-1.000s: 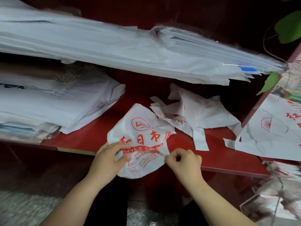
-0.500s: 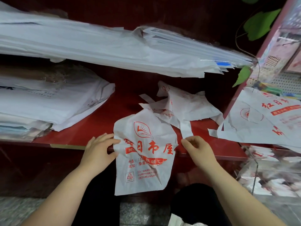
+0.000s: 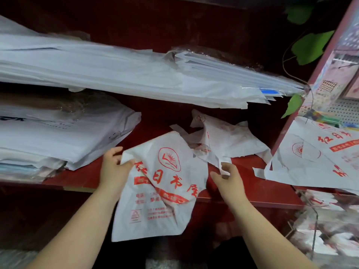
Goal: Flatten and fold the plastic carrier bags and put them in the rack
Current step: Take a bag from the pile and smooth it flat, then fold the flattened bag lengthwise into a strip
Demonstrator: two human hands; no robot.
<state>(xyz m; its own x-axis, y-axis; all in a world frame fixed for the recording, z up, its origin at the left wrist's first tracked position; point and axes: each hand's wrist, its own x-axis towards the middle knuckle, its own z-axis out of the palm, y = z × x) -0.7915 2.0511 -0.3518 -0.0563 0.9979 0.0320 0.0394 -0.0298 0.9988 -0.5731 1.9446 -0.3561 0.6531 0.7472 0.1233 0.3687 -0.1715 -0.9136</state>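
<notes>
Lurker: so many bags lol, which one is actually being handled?

Regular: the white bag [image 3: 161, 191] with the red print, dead centre. Its top part lies over the front edge of the red shelf [image 3: 252, 193] and the rest hangs down off it, wrinkled, with a crease running across the print. The left hand [image 3: 114, 167] pinches its upper left corner, thumb on the printed side.

Lurker: and the right hand [image 3: 227, 177]?

Regular: off to the right of that bag, not touching it as far as I can see. Its fingers are loosely curled right at a white strip from the crumpled bags [image 3: 223, 140] lying further back on the same shelf. Can't tell if it's actually gripping that strip or just next to it.

Lurker: what else is around?

Regular: there's a thick stack of flat white bags [image 3: 68, 136] on the shelf at the left and a long pile [image 3: 116, 74] on the level above. One more printed bag [image 3: 314, 154] is draped at the far right, with green leaves [image 3: 310, 47] top right.
</notes>
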